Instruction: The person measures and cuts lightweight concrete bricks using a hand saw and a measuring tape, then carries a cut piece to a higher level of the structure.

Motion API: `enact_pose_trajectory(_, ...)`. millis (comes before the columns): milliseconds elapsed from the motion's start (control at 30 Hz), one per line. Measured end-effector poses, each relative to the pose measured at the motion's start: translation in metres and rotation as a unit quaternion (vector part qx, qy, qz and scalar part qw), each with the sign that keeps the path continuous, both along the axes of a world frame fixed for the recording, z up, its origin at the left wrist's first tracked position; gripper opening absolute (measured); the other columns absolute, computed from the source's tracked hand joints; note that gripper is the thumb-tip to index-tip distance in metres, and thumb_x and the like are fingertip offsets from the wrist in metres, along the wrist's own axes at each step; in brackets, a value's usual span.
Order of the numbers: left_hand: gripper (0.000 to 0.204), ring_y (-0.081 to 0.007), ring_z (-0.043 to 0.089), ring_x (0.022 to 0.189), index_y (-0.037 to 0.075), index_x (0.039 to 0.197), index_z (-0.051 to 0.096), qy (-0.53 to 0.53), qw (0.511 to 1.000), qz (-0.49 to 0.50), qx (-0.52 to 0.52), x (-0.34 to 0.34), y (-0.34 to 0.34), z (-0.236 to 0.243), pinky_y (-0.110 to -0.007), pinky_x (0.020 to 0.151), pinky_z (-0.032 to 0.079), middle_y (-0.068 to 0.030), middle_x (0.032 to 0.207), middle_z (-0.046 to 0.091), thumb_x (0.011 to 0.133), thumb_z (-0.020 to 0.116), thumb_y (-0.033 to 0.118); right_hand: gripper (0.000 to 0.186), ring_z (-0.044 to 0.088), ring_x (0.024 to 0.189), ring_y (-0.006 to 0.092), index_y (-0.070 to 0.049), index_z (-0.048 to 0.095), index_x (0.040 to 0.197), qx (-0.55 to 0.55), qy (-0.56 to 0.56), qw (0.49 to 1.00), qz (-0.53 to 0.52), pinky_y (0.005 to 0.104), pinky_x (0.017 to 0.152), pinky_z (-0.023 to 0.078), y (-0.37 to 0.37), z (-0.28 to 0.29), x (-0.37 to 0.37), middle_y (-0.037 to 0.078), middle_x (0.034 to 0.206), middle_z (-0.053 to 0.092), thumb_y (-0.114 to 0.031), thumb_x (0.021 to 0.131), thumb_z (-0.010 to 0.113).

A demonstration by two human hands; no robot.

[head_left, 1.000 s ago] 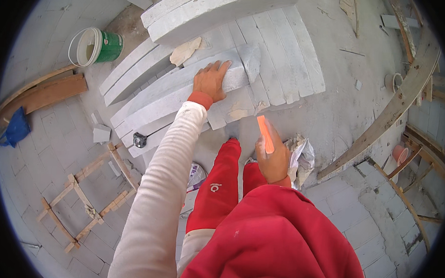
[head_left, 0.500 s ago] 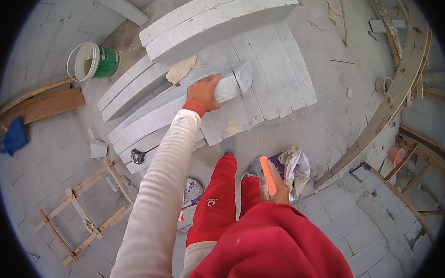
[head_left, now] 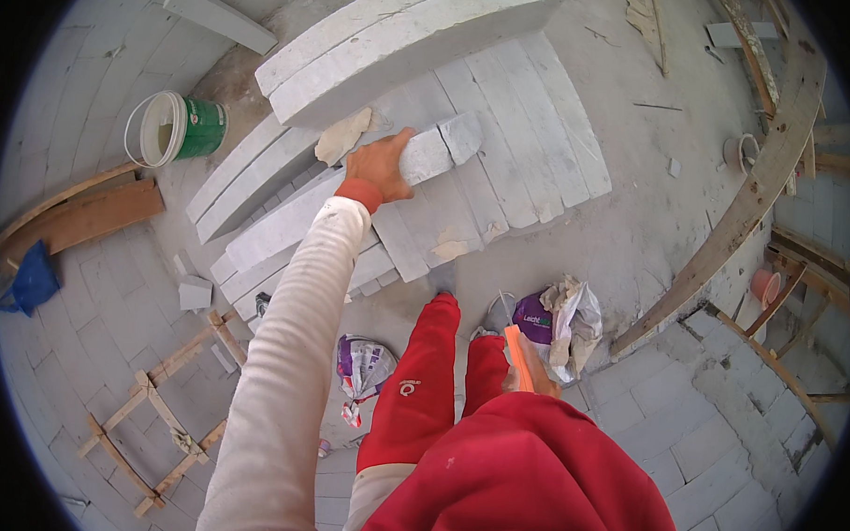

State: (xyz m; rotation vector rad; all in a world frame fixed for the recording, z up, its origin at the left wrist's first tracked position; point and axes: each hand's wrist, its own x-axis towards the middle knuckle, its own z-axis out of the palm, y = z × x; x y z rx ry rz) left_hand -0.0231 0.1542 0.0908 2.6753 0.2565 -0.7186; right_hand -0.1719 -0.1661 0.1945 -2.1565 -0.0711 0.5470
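Head view: left hand (head_left: pixel 379 167) clasps a long pale block (head_left: pixel 427 156), thumb on the near side, fingers over the far one; the block lies across pale slabs (head_left: pixel 519 128). Right hand (head_left: pixel 540 372) (partly hidden by a red garment (head_left: pixel 521 465)) curls around an orange handle (head_left: pixel 516 355), near a purple-and-white bag (head_left: pixel 536 311).

Upper left of the frame: a green bucket (head_left: pixel 203 129) with a pale rim and, below it toward the left edge, a brown board (head_left: pixel 99 221) beside a crumpled blue sheet (head_left: pixel 33 282). Lower left, I see a wooden lattice (head_left: pixel 166 412). Right side: a long curved timber (head_left: pixel 751 194), with a pink tub (head_left: pixel 765 288) near the edge.
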Motion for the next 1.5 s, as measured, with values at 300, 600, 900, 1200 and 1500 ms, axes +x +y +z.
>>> enact_pose_trajectory(300, 0.098, -0.0390, 0.071, 0.104, 0.029, 0.141, 0.052, -0.049, 0.999, 0.006, 0.004, -0.008, -0.002, -0.011, -0.049, 0.089, 0.057, -0.0129, 0.113, 0.074, 0.052, 0.091, 0.025, 0.055, 0.074, 0.086, 0.0386, -0.005, 0.053, 0.146, -0.018, -0.046, 0.999, 0.013, 0.0429, 0.075, 0.060, 0.002, -0.025, -0.003, 0.017, 0.130, 0.069, -0.015, 0.093, 0.062)
enact_pose_trajectory(600, 0.105, -0.0403, 0.070, 0.107, 0.027, 0.150, 0.047, 0.023, 0.999, -0.016, 0.028, 0.025, 0.018, -0.010, -0.047, 0.096, 0.055, -0.0164, 0.115, 0.074, 0.054, 0.091, 0.029, 0.051, 0.073, 0.099, 0.0370, -0.003, 0.053, 0.146, -0.010, -0.006, 0.999, 0.034, 0.0392, 0.084, 0.060, 0.029, -0.076, 0.030, 0.022, 0.130, 0.068, -0.014, 0.096, 0.060)
enact_pose_trajectory(900, 0.109, -0.0410, 0.067, 0.115, 0.025, 0.152, 0.045, 0.031, 0.999, -0.027, 0.033, 0.033, 0.022, -0.014, -0.046, 0.101, 0.053, -0.0172, 0.124, 0.071, 0.054, 0.091, 0.032, 0.053, 0.072, 0.086, 0.0407, -0.006, 0.053, 0.146, 0.010, -0.067, 0.997, 0.024, 0.0453, 0.070, 0.059, -0.010, -0.060, 0.005, 0.021, 0.122, 0.070, -0.017, 0.095, 0.063)
enact_pose_trajectory(1200, 0.110, -0.0400, 0.065, 0.118, 0.023, 0.154, 0.043, 0.021, 1.000, -0.021, 0.007, 0.023, 0.042, -0.027, -0.046, 0.101, 0.052, -0.0169, 0.127, 0.069, 0.055, 0.091, 0.030, 0.050, 0.075, 0.093, 0.0355, -0.002, 0.056, 0.142, 0.016, -0.084, 0.996, 0.039, 0.0393, 0.075, 0.061, -0.058, -0.032, -0.032, 0.020, 0.129, 0.069, -0.015, 0.094, 0.061)
enact_pose_trajectory(1500, 0.107, -0.0408, 0.065, 0.114, 0.021, 0.151, 0.045, -0.009, 1.000, -0.021, 0.017, 0.019, 0.040, -0.039, -0.045, 0.099, 0.052, -0.0183, 0.122, 0.071, 0.054, 0.089, 0.029, 0.052, 0.075, 0.082, 0.0359, -0.004, 0.056, 0.143, 0.020, -0.076, 0.996, 0.050, 0.0401, 0.073, 0.061, 0.000, -0.096, 0.029, 0.020, 0.120, 0.072, -0.016, 0.093, 0.063)
